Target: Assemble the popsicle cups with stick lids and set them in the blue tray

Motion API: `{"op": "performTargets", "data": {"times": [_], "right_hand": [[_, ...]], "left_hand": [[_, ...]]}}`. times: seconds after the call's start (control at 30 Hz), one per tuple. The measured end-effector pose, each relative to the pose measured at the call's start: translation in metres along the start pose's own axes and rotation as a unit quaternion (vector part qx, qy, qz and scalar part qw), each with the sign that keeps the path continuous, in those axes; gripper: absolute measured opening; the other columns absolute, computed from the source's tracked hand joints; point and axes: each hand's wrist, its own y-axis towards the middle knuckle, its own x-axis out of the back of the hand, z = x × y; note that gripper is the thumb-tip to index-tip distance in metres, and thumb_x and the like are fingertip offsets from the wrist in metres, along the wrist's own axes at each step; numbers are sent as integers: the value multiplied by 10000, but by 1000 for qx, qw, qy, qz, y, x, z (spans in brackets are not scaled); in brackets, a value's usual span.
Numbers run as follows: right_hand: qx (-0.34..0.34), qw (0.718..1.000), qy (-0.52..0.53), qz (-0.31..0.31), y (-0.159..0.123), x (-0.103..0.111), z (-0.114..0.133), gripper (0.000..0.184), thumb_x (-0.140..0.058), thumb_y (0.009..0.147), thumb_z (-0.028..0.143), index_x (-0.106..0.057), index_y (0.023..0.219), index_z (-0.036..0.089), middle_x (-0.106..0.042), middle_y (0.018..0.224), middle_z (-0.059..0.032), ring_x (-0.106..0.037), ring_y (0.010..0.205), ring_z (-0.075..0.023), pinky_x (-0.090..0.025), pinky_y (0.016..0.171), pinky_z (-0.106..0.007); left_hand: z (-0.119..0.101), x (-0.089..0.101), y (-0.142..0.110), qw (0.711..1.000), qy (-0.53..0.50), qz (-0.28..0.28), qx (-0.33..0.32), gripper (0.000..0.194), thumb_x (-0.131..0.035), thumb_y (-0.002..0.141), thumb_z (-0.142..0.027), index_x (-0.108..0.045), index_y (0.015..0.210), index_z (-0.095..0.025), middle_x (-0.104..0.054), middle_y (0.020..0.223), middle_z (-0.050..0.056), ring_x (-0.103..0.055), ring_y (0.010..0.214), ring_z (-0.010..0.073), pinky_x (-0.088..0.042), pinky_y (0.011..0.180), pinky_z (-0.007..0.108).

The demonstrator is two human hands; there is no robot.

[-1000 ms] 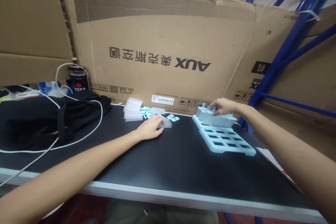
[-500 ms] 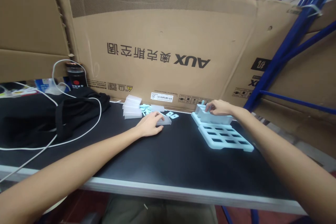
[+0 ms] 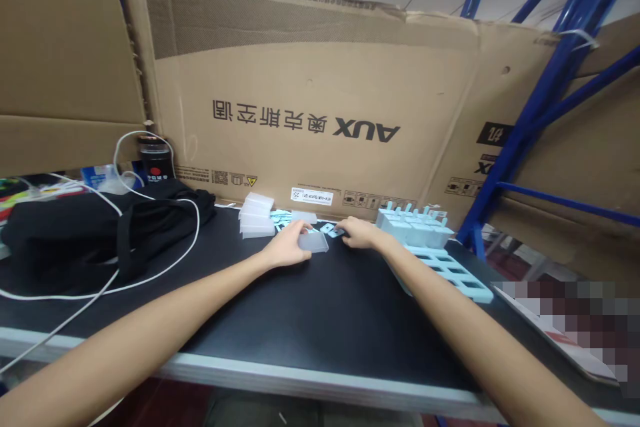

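Note:
My left hand rests on the tabletop, thumb and fingers around the near end of a clear plastic cover. Just to its right, my right hand has its fingertips closed on a small light-blue slotted piece, one of a few lying there. Behind the left hand are a heap of light-blue sticks and another clear cover. Further right stands a light-blue popsicle mold with several stick handles upright in it. A light-blue frame with rectangular openings lies in front of it, partly behind my right forearm.
A stack of clear covers stands left of the sticks. A black bag and a white cable lie at the left, with a dark jar behind. A large cardboard sheet walls off the back. Blue rack posts rise at the right.
My right hand has left the popsicle mold and moved left to the small light-blue pieces. My left hand stays at the clear cover. The view has tilted up slightly.

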Motion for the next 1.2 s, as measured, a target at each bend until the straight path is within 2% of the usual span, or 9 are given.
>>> {"op": "performTargets", "data": {"times": [0.23, 0.33, 0.43, 0.5, 0.6, 0.67, 0.73, 0.9, 1.2], "right_hand": [[12, 999, 44, -22, -9, -4, -3, 227, -623, 817, 362, -711, 926, 182, -685, 1030, -102, -610, 991, -231, -436, 823, -275], [-15, 998, 63, -20, -19, 0, 2, 169, -627, 800, 308, -677, 891, 175, -697, 916, -82, -625, 828, -200, -431, 719, -268], [-33, 984, 157, -81, -27, 4, 12, 164, -606, 791, 246, -652, 931, 174, -695, 877, -63, -618, 766, -176, -435, 702, -270], [-36, 943, 311, -115, -32, 8, 21, 191, -596, 815, 293, -639, 959, 175, -690, 873, -55, -621, 761, -167, -458, 701, -275], [-15, 827, 546, -132, -38, 13, 35, 285, -647, 806, 391, -631, 991, 175, -677, 900, -49, -621, 771, -150, -490, 688, -276], [4, 769, 626, -130, -40, 12, 44, 314, -705, 773, 408, -650, 973, 172, -668, 896, -45, -613, 772, -139, -490, 683, -270], [6, 738, 664, -122, -40, 9, 50, 302, -732, 762, 413, -674, 925, 165, -658, 846, -37, -605, 753, -131, -475, 665, -260], [-15, 691, 711, -131, -38, 3, 59, 284, -767, 742, 411, -684, 867, 170, -632, 815, -12, -582, 727, -113, -437, 647, -248], [-21, 679, 725, -118, -41, 5, 79, 300, -748, 753, 446, -628, 798, 174, -572, 697, 18, -526, 604, -90, -402, 572, -232]], "left_hand": [[-12, 11, -5, 996, 87, 26, -5, 537, -650, 639, -272, -539, 1165, -273, -534, 1168, 66, -634, 887, 247, -500, 744, 374], [-16, 15, -7, 995, 98, 15, -30, 500, -635, 636, -255, -509, 1119, -258, -565, 1171, 60, -628, 937, 267, -493, 764, 386], [-17, 15, -7, 995, 90, 12, -49, 483, -628, 637, -235, -476, 1095, -251, -608, 1120, 52, -614, 1001, 286, -487, 808, 397], [-16, 14, -7, 995, 78, 7, -56, 483, -628, 645, -234, -453, 1095, -246, -619, 1078, 51, -616, 982, 284, -488, 803, 396], [-16, 12, -6, 995, 58, -16, -75, 477, -628, 676, -248, -421, 1106, -230, -609, 1044, 56, -613, 935, 267, -490, 799, 397], [-16, 10, -6, 994, 46, -31, -93, 466, -631, 712, -280, -408, 1117, -217, -596, 1030, 63, -609, 920, 260, -493, 802, 404], [-15, 8, -7, 992, 36, -40, -111, 472, -643, 746, -334, -401, 1131, -206, -582, 1047, 78, -606, 939, 264, -498, 815, 418], [-6, 2, -7, 991, -1, -46, -128, 613, -654, 809, -494, -352, 1259, -208, -548, 1217, 137, -605, 1089, 295, -508, 900, 470], [-7, 3, -6, 983, -45, -77, -163, 685, -635, 864, -495, -286, 1421, -302, -505, 1389, 107, -587, 1208, 278, -477, 1013, 464]]}}
